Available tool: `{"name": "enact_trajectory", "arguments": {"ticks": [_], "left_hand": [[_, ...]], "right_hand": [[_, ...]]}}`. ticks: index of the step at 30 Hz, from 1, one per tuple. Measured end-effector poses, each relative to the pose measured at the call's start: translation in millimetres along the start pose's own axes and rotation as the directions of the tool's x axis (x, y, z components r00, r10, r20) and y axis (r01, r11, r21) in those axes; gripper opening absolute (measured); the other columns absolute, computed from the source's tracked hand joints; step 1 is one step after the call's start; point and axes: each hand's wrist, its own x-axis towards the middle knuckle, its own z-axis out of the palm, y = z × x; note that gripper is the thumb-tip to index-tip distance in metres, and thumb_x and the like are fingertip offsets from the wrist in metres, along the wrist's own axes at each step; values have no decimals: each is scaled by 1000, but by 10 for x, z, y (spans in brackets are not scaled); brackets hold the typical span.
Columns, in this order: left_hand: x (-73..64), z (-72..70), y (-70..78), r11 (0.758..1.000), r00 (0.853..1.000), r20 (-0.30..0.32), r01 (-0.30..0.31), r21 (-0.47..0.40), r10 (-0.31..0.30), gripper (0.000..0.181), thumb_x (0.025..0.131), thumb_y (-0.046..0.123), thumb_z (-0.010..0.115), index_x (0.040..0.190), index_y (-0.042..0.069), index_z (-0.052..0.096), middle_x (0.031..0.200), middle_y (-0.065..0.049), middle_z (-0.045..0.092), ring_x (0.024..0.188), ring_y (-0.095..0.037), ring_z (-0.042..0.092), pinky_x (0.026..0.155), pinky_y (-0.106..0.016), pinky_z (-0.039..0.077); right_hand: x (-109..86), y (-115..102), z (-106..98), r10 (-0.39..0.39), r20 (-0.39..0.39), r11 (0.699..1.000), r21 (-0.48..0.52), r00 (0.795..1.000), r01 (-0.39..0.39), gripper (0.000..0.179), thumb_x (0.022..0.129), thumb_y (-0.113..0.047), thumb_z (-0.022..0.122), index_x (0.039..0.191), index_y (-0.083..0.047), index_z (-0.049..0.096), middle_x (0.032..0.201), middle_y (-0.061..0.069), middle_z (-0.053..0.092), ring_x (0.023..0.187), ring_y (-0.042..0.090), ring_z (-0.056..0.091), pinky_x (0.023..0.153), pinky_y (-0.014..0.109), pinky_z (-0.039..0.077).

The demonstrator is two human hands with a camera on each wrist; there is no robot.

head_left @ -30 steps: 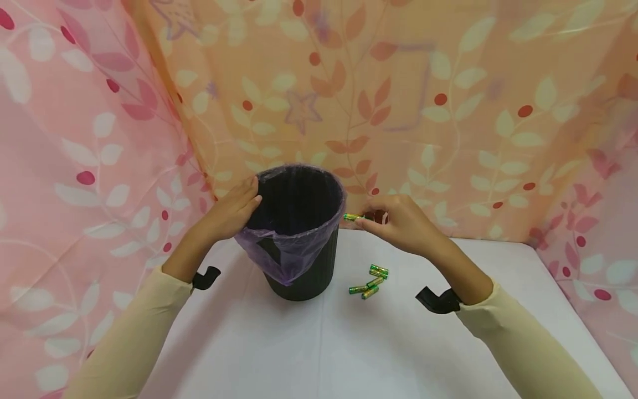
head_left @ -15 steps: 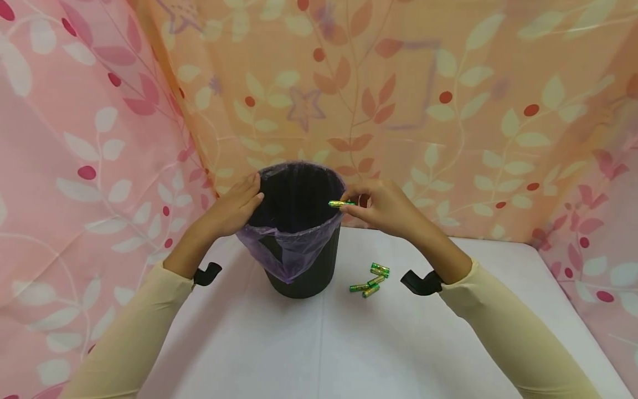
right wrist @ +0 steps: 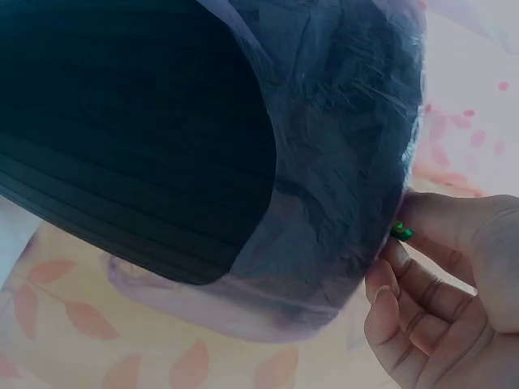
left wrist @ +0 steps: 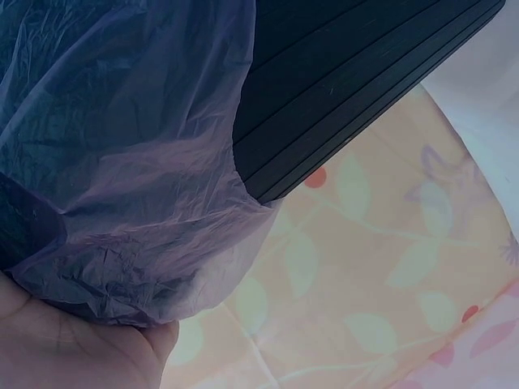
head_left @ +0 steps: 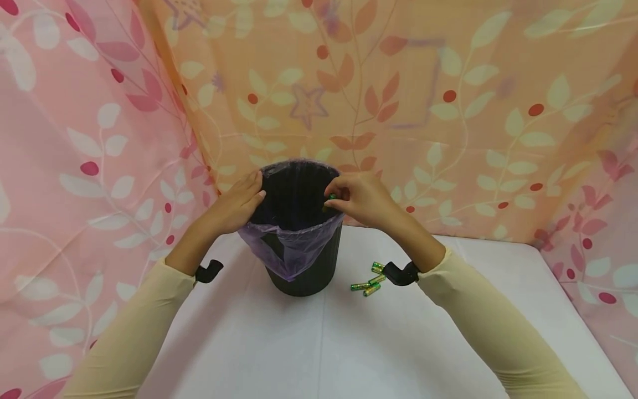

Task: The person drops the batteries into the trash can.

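A black trash bin stands on the table, lined with a thin purple plastic bag folded over its rim. My left hand rests against the bin's left rim with its fingers extended; in the left wrist view its palm touches the bag. At the right rim, my right hand pinches a small green battery over the bin's opening. Only the green end of the battery shows between thumb and fingers in the right wrist view. The inside of the bin is too dark to make out.
Several green-and-gold batteries lie in a loose cluster on the white table, right of the bin and partly behind the right wrist's black strap piece. Floral cloth hangs behind and at both sides.
My right hand has moved left with the battery, from beside the bin to over its right rim. The left hand stays at the left rim.
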Motion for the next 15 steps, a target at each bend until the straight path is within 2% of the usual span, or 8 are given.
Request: {"name": "enact_trajectory", "arguments": {"ticks": [6,15], "left_hand": [[1,2,5,1000,1000,-2,4,-6,-4,62,111,27,28,156,-12,12,166,-26,4,155,-40,0,126,-49,1],[-15,-2,3,1000,1000,-14,-2,-9,2,61,111,26,28,156,-12,13,166,-27,5,155,-40,1,126,-49,1]], "right_hand": [[100,-24,65,-29,10,999,-28,1000,30,17,85,-14,83,100,-8,79,76,0,58,68,14,52,62,27,43],[180,-51,143,-42,-6,998,-36,999,42,20,86,-5,80,106,-6,78,86,3,69,70,18,57,64,28,49]]}}
